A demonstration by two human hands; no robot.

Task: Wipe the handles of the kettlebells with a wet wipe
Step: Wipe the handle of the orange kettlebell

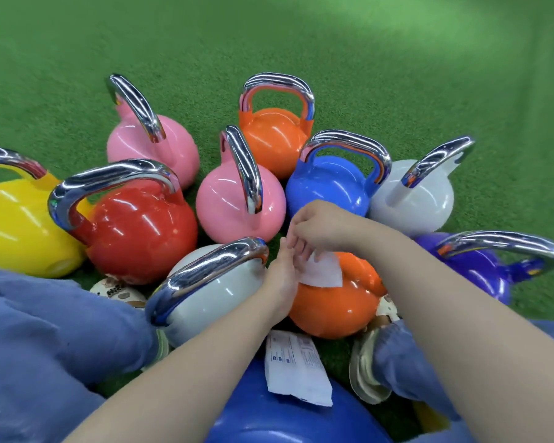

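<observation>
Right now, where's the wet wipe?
Head view, lower centre-right: the wet wipe is pinched between the left hand and right hand, over the near orange kettlebell, right of the grey kettlebell.

Both hands are meeting over the near orange kettlebell [330,302]: the left hand [282,276] and the right hand [317,228] are pinching a white wet wipe [322,271] above it, amid colourful kettlebells sitting on green turf [301,36].

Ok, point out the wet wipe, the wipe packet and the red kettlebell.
wet wipe [322,272], head view, middle of the white sheet.
wipe packet [296,367], head view, printed face.
red kettlebell [141,231], head view, round body.
</observation>
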